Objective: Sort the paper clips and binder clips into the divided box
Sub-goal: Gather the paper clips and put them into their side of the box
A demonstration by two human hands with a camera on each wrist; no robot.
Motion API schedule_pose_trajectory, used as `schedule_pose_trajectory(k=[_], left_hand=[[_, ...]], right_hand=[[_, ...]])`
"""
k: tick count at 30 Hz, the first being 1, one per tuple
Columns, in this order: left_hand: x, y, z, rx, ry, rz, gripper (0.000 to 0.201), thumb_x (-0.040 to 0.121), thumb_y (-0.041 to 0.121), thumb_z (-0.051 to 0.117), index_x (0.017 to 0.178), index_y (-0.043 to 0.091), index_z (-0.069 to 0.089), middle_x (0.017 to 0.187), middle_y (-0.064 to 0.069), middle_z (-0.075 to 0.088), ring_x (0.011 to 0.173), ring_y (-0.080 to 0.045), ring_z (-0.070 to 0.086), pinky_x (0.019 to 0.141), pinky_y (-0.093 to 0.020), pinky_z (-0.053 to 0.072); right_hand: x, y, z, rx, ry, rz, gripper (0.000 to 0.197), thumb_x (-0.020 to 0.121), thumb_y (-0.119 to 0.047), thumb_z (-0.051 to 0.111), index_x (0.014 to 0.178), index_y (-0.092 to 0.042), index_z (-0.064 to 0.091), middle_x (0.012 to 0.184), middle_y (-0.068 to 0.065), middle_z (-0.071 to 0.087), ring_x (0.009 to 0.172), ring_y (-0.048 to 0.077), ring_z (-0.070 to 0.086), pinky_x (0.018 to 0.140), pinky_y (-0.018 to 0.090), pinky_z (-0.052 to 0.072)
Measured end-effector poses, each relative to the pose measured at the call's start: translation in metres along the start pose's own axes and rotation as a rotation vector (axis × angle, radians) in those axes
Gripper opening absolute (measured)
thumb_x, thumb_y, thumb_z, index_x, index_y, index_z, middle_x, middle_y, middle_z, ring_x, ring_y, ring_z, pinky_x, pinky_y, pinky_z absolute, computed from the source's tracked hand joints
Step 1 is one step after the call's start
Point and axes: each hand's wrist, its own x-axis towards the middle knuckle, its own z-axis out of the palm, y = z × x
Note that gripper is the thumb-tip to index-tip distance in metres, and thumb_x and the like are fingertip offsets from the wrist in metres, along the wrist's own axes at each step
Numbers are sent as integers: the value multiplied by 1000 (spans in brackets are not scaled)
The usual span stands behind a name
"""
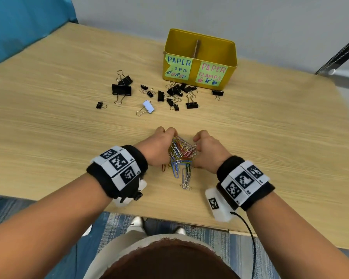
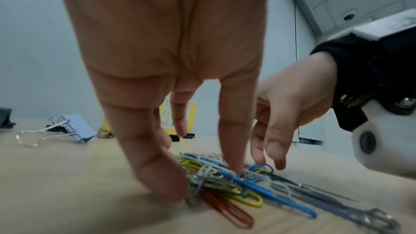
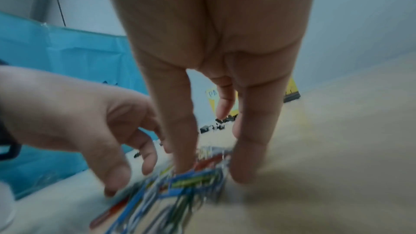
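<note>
A tangled pile of coloured paper clips (image 1: 180, 156) lies on the wooden table near its front edge. My left hand (image 1: 162, 142) curls round the pile's left side, and my right hand (image 1: 203, 146) curls round its right side. In the left wrist view the thumb and a finger of my left hand (image 2: 202, 179) press into the paper clips (image 2: 236, 189). In the blurred right wrist view my right hand (image 3: 213, 166) straddles the paper clips (image 3: 180, 184) with two digits. The yellow divided box (image 1: 232, 63) stands at the back, labelled for clips on the left and clamps on the right.
Several black binder clips (image 1: 175, 91) lie scattered in front of the box, with two larger ones (image 1: 121, 89) to the left and a pale blue one (image 1: 148, 106) nearest me. The table's front edge is just behind my wrists. A blue partition (image 1: 18, 27) stands at far left.
</note>
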Motion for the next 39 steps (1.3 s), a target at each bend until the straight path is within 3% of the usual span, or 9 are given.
schedule_pose_trajectory(k=[4,8,15,21,26,28,31,35,39], left_hand=[[-19,2,7,64,-21,-18,122,55,44,84,147,22,9,133,-10,24,127,-27,33,107,-40,40],[-18,14,25,200,17,7,124,56,39,85,148,17,4,135,-13,24,126,-31,34,103,-40,42],[8,9,4,30,9,-71,109,61,15,85,146,15,16,134,-11,24,118,-30,48,104,-37,44],[18,7,2,68,21,-65,71,71,14,77,132,8,40,127,-12,37,112,-28,51,97,-34,47],[22,2,1,76,137,-32,30,87,7,56,116,4,53,119,-16,52,108,-29,54,84,-29,42],[25,-2,-4,-1,147,-32,23,86,7,59,109,5,59,114,-15,59,100,-27,58,80,-28,45],[26,-8,-11,-258,114,-59,8,83,3,65,87,10,63,92,-7,63,73,-21,63,75,-33,58],[28,-20,-20,-528,41,-76,21,79,-3,67,71,16,62,74,-4,63,63,-19,63,67,-29,58],[26,-24,-40,-714,68,-30,19,77,-7,67,74,11,66,67,-5,64,51,-7,62,50,-15,56]], right_hand=[[-19,2,4,-165,-74,-15,123,53,-39,86,147,-21,9,134,10,32,123,28,41,101,35,42],[-18,0,20,-297,-105,-67,136,54,-37,87,149,-22,-11,140,12,25,128,33,33,106,41,37],[17,-8,-1,-206,-56,-83,111,63,-25,84,149,-17,14,136,12,34,124,28,45,104,37,43],[28,-11,2,-197,-26,-159,71,68,-24,80,132,-17,47,125,12,41,116,28,49,100,34,45],[30,-9,1,-207,42,-216,38,80,-19,70,116,-11,62,118,13,54,108,26,54,82,21,36],[31,-7,-2,-158,57,-204,30,82,-17,68,111,-11,66,114,11,61,103,22,57,84,22,40],[37,-2,-9,85,-34,-102,25,80,-12,71,105,-8,69,99,11,68,76,16,61,80,28,53],[44,9,-21,392,-196,25,25,79,-5,71,104,-3,69,81,6,65,50,7,60,56,16,56],[43,8,-50,543,-205,-31,18,80,2,67,98,2,69,73,4,64,46,4,61,52,11,56]])
